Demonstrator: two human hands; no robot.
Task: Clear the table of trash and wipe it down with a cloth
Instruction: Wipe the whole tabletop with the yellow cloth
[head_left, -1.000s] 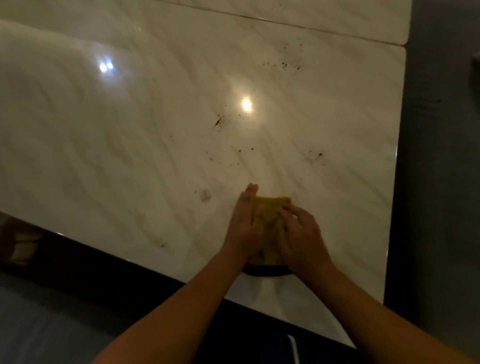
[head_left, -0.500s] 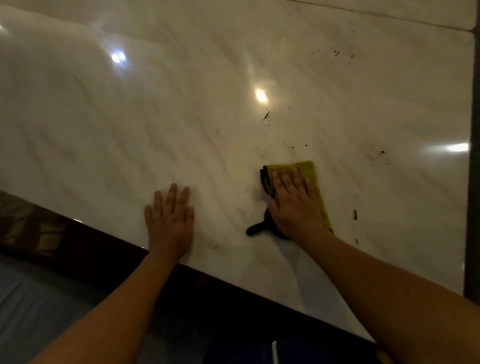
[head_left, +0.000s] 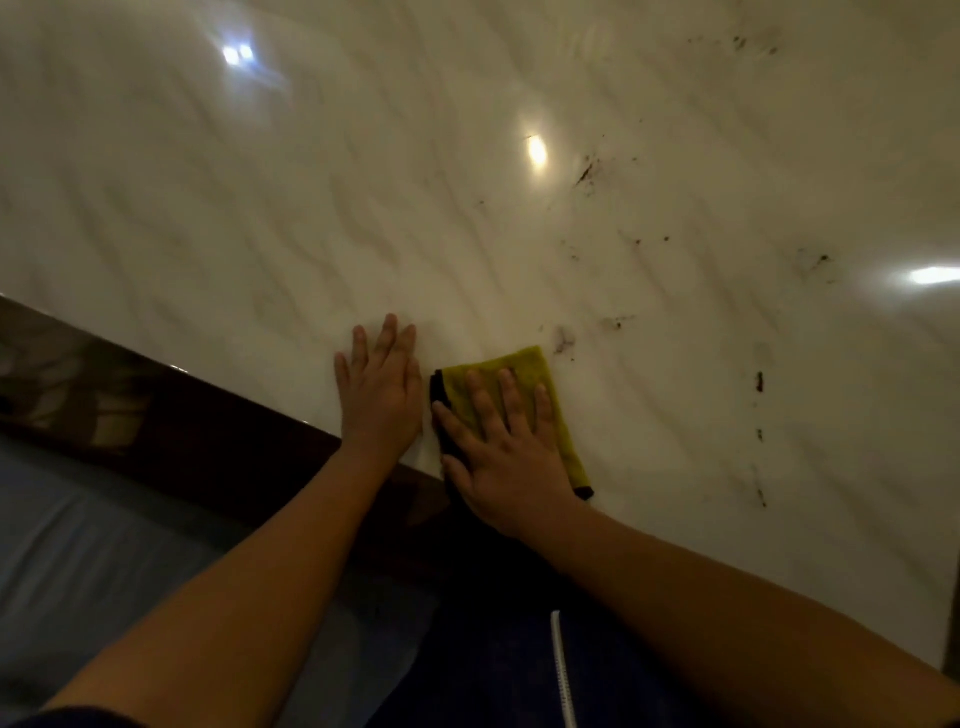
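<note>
A folded yellow cloth (head_left: 524, 366) with a dark edge lies on the white marble table (head_left: 260, 218) close to its near edge. My right hand (head_left: 506, 441) presses flat on the cloth with straight, spread fingers and covers most of it. Just left of the cloth, my left hand (head_left: 382, 392) rests flat on the bare marble with its fingers straight. Dark crumbs and smears (head_left: 587, 174) dot the tabletop beyond and to the right of the cloth, and a dark speck (head_left: 759, 382) sits further right.
The table's dark near edge (head_left: 171, 410) runs diagonally from the left down to the middle. Below it are a grey floor (head_left: 78, 545) and my dark clothing (head_left: 493, 649). Lamp reflections shine on the marble.
My right hand has slid the cloth back toward the near edge and to the left. My left hand, flat on the table, is now right beside the cloth instead of well apart.
</note>
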